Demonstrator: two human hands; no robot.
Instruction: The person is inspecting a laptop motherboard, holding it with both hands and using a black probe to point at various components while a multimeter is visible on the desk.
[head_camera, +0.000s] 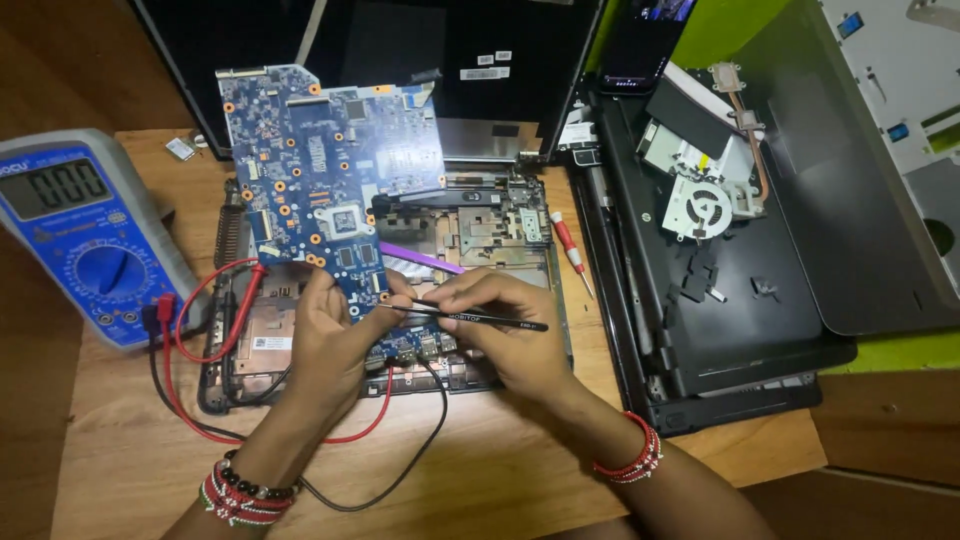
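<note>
The blue motherboard (325, 180) stands tilted over the opened laptop base (480, 230), its long axis running away from the person, its lower edge at the two hands. The left hand (330, 345) grips that lower edge from the left, fingers closed around it. The right hand (505, 335) is pinched shut on black tweezers (470, 316), which lie almost level, tips pointing left and meeting the board's lower right corner just beside the left fingers. So the right hand holds the tool and the left hand steadies the board; the two nearly touch.

Red and black probe leads (205, 330) loop from a blue multimeter (80, 235) on the left of the bench (480, 470) and pass under the left wrist. A red-handled screwdriver (570, 250) lies to the right of the base, near a second dismantled laptop shell (740, 290) with its cooling fan (705, 205).
</note>
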